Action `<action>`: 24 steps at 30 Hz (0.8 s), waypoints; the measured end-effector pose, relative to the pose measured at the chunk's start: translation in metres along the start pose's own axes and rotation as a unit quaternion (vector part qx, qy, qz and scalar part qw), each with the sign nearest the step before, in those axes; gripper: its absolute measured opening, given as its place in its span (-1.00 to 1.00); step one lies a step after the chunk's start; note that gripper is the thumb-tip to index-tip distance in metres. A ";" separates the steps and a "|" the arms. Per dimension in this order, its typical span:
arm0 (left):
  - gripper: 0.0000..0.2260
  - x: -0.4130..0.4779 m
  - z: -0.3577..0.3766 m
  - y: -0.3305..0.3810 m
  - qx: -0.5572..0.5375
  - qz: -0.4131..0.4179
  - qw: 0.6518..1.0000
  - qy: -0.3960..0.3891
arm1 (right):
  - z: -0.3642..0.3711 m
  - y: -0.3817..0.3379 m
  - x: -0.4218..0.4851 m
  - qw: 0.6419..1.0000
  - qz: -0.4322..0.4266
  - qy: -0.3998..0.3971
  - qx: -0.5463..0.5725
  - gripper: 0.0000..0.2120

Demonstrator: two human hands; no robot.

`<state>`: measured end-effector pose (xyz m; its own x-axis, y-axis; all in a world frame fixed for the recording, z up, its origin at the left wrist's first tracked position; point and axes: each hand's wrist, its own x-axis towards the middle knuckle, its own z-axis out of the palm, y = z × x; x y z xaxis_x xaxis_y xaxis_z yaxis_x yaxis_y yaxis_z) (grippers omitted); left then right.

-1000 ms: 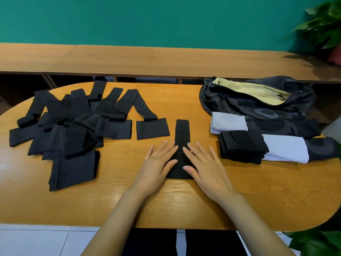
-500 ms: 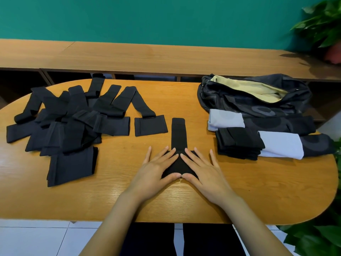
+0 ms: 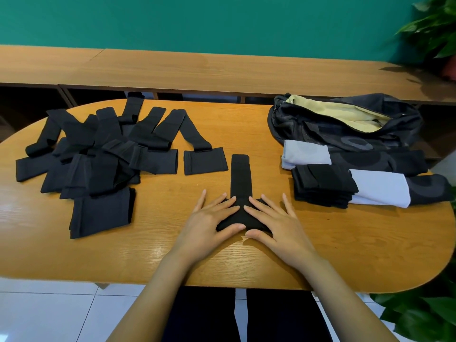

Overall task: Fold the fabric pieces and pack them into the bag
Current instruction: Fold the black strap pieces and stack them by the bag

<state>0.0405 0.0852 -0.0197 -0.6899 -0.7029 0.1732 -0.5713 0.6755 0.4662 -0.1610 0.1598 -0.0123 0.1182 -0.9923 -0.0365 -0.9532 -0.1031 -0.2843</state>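
- Left hand [image 3: 209, 222] and right hand [image 3: 275, 222]: flat, fingers straight, pressing the near end of a black fabric strip [image 3: 241, 176] on the oval wooden table [image 3: 345, 243].
- Left: heap of unfolded black pieces [image 3: 98, 156]; right: folded stack [image 3: 323, 186].
- Far right: bag [image 3: 345, 134], mouth open, yellow lining showing.

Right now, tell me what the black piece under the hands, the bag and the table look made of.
Black piece: matte fabric, probably stretch knit; it lies limp with no shine. Bag: slumping dark cloth, perhaps synthetic, with pale yellow lining. Table: wood or wood-look laminate, semi-gloss; grain and reflections show.
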 end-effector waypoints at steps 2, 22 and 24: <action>-0.30 0.000 0.001 -0.001 -0.024 -0.003 1.000 0.016 | 0.001 0.000 0.000 1.000 -0.006 0.011 0.006 -0.26; -0.49 -0.011 -0.001 0.001 -0.157 -0.040 0.977 0.139 | -0.003 -0.006 -0.001 0.962 0.005 0.236 0.140 -0.37; -0.49 -0.010 -0.004 0.003 -0.167 -0.068 0.973 0.147 | -0.007 -0.008 -0.001 0.959 0.001 0.244 0.143 -0.44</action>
<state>0.0479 0.0935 -0.0168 -0.4340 -0.8467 0.3079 -0.4381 0.4969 0.7491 -0.1549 0.1612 -0.0035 -0.0942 -0.9135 0.3958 -0.8292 -0.1481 -0.5390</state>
